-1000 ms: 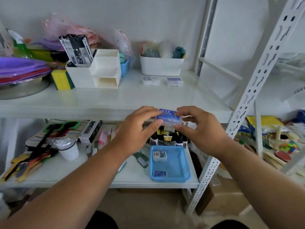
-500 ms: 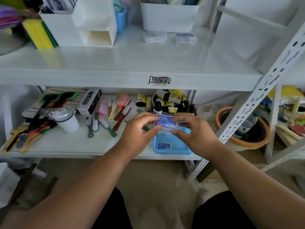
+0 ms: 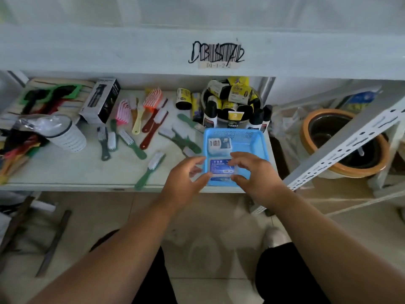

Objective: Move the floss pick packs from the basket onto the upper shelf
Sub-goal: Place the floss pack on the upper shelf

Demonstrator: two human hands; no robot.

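Observation:
A blue mesh basket (image 3: 252,143) stands on the lower shelf at its right end. A floss pick pack (image 3: 219,143) with a white and dark label lies in the basket's far left corner. A second, clear floss pick pack with a blue label (image 3: 220,168) is at the basket's near end, pinched between my left hand (image 3: 186,183) on its left side and my right hand (image 3: 254,174) on its right side. I cannot tell whether this pack rests on the basket floor or hangs just above it. Of the upper shelf only the white front edge (image 3: 109,51) shows, with a barcode sticker.
Hairbrushes and small scrub brushes (image 3: 151,119) lie left of the basket. Dark bottles and tubes (image 3: 232,104) stand behind it. A white cup (image 3: 65,134) and a black box (image 3: 100,99) sit further left. A slotted shelf post (image 3: 341,148) and a brown pot (image 3: 344,141) are to the right.
Both hands have come down with the blue-label pack from the upper shelf's edge to the near end of the basket. My view has tilted down, so the upper shelf's top is out of sight.

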